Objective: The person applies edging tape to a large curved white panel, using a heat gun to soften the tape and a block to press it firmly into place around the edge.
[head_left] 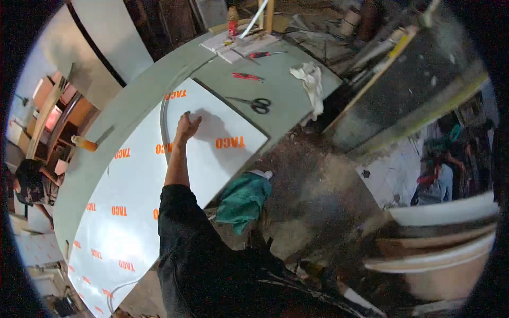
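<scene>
Black-sleeved, the left arm reaches over a glossy white sheet with orange print, laid on a grey-green table. The left hand is over the sheet's farther part, just right of a thin grey strip. Its fingers look curled, but they are too small to tell whether they pinch something; the right hand is out of view. Working well here likely means a light touch, the strip untwisted and the glossy face unscratched. Beyond the sheet's edge, scissors lie within reach; farther off, a red-handled tool and a screwdriver.
</scene>
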The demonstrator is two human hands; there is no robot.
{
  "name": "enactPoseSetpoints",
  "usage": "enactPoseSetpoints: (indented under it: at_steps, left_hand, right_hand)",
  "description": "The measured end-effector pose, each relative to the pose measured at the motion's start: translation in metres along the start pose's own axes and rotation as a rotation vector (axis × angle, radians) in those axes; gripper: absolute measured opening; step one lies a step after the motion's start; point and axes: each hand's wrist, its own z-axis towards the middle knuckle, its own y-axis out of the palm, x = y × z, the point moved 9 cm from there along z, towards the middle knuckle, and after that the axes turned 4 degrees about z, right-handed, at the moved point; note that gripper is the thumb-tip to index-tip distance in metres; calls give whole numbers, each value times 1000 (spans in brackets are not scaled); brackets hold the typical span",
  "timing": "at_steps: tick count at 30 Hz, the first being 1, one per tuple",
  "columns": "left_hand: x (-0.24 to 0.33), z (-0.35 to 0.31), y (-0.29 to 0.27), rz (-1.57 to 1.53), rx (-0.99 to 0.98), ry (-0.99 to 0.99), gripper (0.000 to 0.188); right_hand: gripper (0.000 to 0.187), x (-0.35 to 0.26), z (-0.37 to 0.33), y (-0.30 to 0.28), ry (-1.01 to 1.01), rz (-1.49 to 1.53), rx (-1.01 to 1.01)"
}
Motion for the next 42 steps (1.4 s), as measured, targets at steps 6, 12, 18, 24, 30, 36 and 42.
enactPoseSetpoints:
  at_steps: [6, 12, 18, 24, 30, 36, 42]
  left_hand:
    - [-34, 137, 17, 379, 93, 40, 71]
    - [-59, 214, 24, 381, 194, -149, 82]
    - [-58, 225, 26, 407, 172, -164, 78]
    - [-33, 208, 23, 435, 150, -106, 78]
    - [-30, 197, 32, 295, 126, -141, 78]
    - [-22, 213, 56, 360, -9, -64, 68]
    - [80, 83, 23, -55, -52, -161, 106]
  right_hand:
    - [44, -87, 32, 55, 46, -171, -2]
    - [45, -118, 31, 74, 83, -251, 1]
    - [45, -124, 13, 85, 125, -324, -9]
    - [46, -150, 4, 113, 131, -412, -51]
    - [46, -182, 18, 144, 95, -523, -116]
    - [47, -228, 76, 198, -13, -765, -321]
    - [48, -248, 117, 209, -138, -906, -449]
